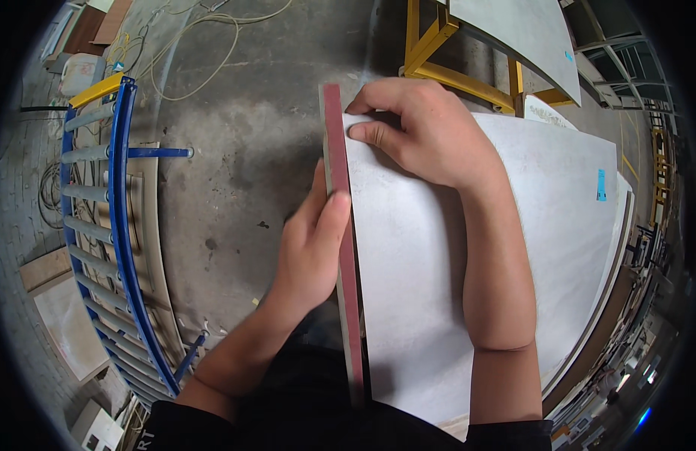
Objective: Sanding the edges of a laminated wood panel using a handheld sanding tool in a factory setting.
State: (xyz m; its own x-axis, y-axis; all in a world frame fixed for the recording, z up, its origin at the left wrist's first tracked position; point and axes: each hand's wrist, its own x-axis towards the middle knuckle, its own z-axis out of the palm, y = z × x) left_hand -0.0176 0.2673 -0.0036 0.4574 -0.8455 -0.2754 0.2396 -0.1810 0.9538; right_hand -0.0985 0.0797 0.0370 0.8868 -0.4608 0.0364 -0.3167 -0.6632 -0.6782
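Observation:
My left hand (310, 252) grips a long, narrow strip (340, 218) with a dark red face and a grey side. Its thumb lies on the red face and its fingers go round the grey side, partly hidden. The strip runs along the left edge of a large white panel (416, 255), with a thin dark gap between them lower down. My right hand (431, 124) is closed at the panel's far left corner, thumb on the white surface and forefinger bent over the far edge, close to the strip. The other right fingers are mostly hidden.
A blue roller conveyor (122, 225) stands on the left. At the far right, a yellow frame (438, 45) carries another pale panel (513, 30). A loose hose (235, 45) lies on the concrete floor (228, 143). Blue tape (601, 185) sticks to the white panel's right side.

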